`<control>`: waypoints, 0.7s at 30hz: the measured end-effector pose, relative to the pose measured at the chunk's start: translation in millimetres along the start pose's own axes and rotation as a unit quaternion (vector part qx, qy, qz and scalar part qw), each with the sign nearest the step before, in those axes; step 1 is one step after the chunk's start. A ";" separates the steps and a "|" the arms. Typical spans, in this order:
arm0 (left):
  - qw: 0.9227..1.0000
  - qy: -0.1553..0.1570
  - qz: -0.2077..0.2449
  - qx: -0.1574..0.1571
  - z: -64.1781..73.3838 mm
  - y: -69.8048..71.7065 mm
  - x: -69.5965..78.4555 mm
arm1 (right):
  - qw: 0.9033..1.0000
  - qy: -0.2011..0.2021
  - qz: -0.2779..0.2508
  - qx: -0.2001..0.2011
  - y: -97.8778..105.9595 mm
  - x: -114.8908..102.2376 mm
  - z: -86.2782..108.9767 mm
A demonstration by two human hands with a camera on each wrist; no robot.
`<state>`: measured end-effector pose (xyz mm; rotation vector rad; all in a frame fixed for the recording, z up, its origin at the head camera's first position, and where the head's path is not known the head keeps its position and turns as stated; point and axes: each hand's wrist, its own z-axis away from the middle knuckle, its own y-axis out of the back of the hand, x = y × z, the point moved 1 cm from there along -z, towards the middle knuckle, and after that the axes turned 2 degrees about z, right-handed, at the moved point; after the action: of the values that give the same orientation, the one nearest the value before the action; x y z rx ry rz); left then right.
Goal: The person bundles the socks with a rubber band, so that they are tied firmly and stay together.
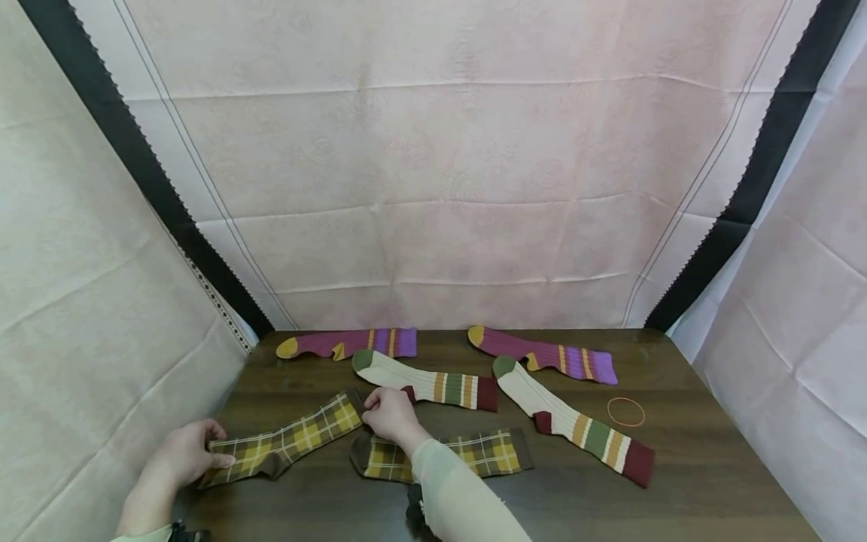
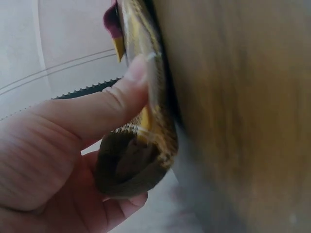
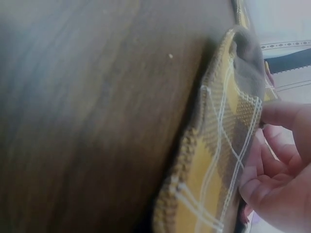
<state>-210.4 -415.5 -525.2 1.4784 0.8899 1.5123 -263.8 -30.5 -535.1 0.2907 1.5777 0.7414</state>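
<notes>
Nearest to me, my right sleeve [image 1: 460, 489] crosses above one of two yellow, brown and white plaid socks, the right plaid sock [image 1: 481, 454], which lies flat on the brown worktop [image 1: 698, 459]. Its mate, the left plaid sock [image 1: 308, 436], sits on the near left side, slanting from its cuff at the left to its dark toe farther off at the right. Both my hands are on this one. My left hand [image 1: 184, 454] pinches the cuff, thumb on top and fingers tucked under. My right hand [image 1: 393, 416], fingers curled, pinches the toe end.

Beyond them, in the middle, lies the left cream sock [image 1: 409, 376], with a green toe, coloured stripes and a maroon cuff. To its right, the matching right cream sock [image 1: 567, 415] slopes towards me. Along the far edge are the left purple sock [image 1: 348, 341] and the right purple sock [image 1: 511, 346], both yellow-toed. Over on the right, a thin pinkish ring [image 1: 626, 425] lies beside the right cream sock. Pale creased cloth [image 1: 467, 181] hangs behind the worktop and at both sides.
</notes>
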 end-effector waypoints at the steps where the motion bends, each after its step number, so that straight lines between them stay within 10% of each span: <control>1: 1.000 -0.006 0.001 0.004 -0.7 -0.2 2.1 | 1.000 0.002 0.001 0.000 0.2 0.9 -0.4; 7: 0.998 -0.044 0.027 0.027 -4.4 -1.5 9.2 | 1.000 0.000 -0.009 -0.005 2.3 5.5 -1.6; 21: 0.992 -0.007 0.107 0.063 -6.9 13.9 21.7 | 0.988 0.025 -0.150 0.006 16.5 10.8 4.8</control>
<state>-217.8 -401.1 -504.0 1.7195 0.8553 1.6217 -264.8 -10.2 -533.6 0.0404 1.6286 0.5088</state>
